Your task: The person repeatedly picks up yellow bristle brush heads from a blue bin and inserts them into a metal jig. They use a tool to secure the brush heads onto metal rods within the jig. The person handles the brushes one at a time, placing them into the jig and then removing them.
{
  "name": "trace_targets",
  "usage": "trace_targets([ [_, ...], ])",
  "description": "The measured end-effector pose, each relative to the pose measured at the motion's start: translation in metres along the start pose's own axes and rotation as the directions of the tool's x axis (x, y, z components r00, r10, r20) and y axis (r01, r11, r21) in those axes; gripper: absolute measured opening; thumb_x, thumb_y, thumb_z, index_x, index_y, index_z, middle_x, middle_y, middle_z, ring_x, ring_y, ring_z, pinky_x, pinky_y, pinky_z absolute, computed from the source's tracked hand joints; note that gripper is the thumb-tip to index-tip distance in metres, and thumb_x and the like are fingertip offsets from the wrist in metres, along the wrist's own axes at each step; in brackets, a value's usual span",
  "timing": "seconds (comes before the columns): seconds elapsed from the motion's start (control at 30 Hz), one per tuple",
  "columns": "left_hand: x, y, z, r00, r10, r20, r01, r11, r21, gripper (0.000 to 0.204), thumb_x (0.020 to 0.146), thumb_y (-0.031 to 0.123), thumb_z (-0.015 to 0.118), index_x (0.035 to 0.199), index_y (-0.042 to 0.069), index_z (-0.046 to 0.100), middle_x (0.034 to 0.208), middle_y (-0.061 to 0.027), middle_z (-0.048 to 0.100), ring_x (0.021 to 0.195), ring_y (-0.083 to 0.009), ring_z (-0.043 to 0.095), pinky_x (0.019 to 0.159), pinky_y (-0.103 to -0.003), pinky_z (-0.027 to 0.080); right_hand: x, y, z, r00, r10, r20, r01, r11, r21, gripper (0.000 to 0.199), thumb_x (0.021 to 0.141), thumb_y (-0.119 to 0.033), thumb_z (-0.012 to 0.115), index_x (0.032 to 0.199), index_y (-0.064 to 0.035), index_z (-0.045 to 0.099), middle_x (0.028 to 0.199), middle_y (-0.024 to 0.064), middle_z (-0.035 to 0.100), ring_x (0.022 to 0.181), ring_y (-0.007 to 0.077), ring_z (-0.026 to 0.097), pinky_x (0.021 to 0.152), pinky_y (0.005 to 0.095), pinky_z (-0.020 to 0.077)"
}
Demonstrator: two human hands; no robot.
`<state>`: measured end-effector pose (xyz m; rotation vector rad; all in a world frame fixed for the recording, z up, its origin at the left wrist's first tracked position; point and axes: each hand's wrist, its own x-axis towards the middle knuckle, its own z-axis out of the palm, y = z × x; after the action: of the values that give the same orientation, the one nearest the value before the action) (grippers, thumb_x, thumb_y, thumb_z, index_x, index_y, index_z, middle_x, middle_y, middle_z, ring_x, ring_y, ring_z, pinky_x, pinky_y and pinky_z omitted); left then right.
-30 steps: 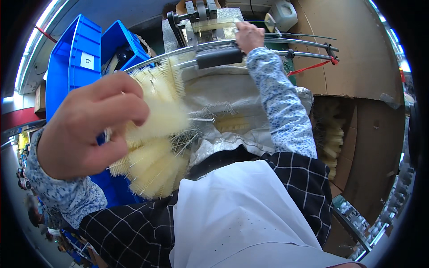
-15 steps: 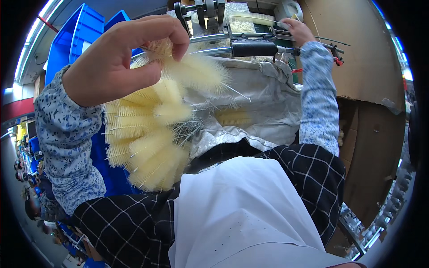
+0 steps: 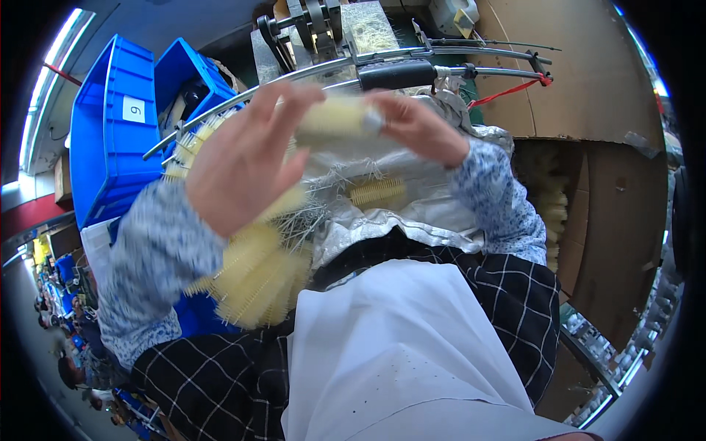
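And here a pale bristled brush point(image 3: 331, 116) is held up, blurred, between the two hands, its right end pinched by the closed thumb and fingers of the right hand point(image 3: 423, 131). At its other end, the left hand point(image 3: 250, 158) is half open, thumb spread; whether the brush is gripped there cannot be told. Below the left hand, a fanned pile of brushes point(image 3: 254, 283) is gathered, so a good share looks done. Below and between the hands, one loose brush point(image 3: 376, 192) is seen on the silvery cloth point(image 3: 434, 195). Beyond both hands the machine point(image 3: 316, 33) is set; how many brushes are left cannot be judged.
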<state>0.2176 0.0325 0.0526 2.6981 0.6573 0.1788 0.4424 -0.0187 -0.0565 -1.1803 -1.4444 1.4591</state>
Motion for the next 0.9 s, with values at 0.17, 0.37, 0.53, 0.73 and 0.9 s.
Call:
trace_targets([
  [0.17,-0.041,0.006,0.014,0.892,-0.089,0.442,-0.063,0.946,0.319,0.047,0.069,0.016,0.062,0.113,0.011,0.045,0.100,-0.0124,0.049,0.081,-0.0263,0.056,0.069,-0.038,0.044,0.062,0.057,-0.085,0.787,-0.467,-0.403,-0.369,0.167,-0.914,0.028,0.077,-0.016,0.052,0.103,-0.0247,0.059,0.082,0.0006,0.058,0.082,0.0203,0.051,0.075,0.0351,0.0393],
  [0.37,-0.045,-0.004,0.027,0.770,-0.198,0.607,-0.001,0.950,0.312,0.041,0.068,0.010,0.058,0.108,0.011,0.047,0.094,-0.0133,0.049,0.074,-0.0291,0.058,0.065,-0.037,0.045,0.089,0.059,-0.092,0.814,-0.300,-0.497,-0.453,0.207,-0.867,0.025,0.086,-0.029,0.045,0.108,-0.0295,0.057,0.096,0.0012,0.059,0.094,0.0194,0.048,0.084,0.0370,0.0350],
  [0.53,-0.039,-0.006,0.013,0.787,-0.146,0.600,0.066,0.986,0.153,0.029,0.069,0.007,0.055,0.097,0.007,0.049,0.085,-0.0152,0.050,0.072,-0.0316,0.058,0.066,-0.037,0.047,0.097,0.062,-0.094,0.823,-0.301,-0.482,-0.434,0.215,-0.875,0.025,0.086,-0.033,0.046,0.109,-0.0296,0.057,0.097,0.0007,0.059,0.095,0.0192,0.048,0.085,0.0365,0.0344],
  [0.73,-0.036,-0.011,-0.017,0.893,-0.049,0.448,0.106,0.989,-0.104,0.021,0.065,0.005,0.052,0.086,0.004,0.049,0.081,-0.0122,0.047,0.063,-0.0277,0.051,0.060,-0.035,0.043,0.093,0.060,-0.095,0.817,-0.283,-0.502,-0.442,0.252,-0.861,0.026,0.087,-0.035,0.044,0.108,-0.0292,0.058,0.097,0.0013,0.059,0.095,0.0199,0.048,0.086,0.0369,0.0341],
  [0.9,-0.027,0.002,-0.058,0.908,-0.092,0.409,0.221,0.934,-0.280,0.020,0.064,0.005,0.054,0.084,0.004,0.049,0.074,-0.0080,0.044,0.056,-0.0187,0.045,0.052,-0.029,0.039,0.093,0.064,-0.100,0.819,-0.253,-0.516,-0.450,0.275,-0.849,0.026,0.086,-0.037,0.045,0.107,-0.0292,0.059,0.093,0.0022,0.063,0.092,0.0211,0.051,0.083,0.0382,0.0365],
])
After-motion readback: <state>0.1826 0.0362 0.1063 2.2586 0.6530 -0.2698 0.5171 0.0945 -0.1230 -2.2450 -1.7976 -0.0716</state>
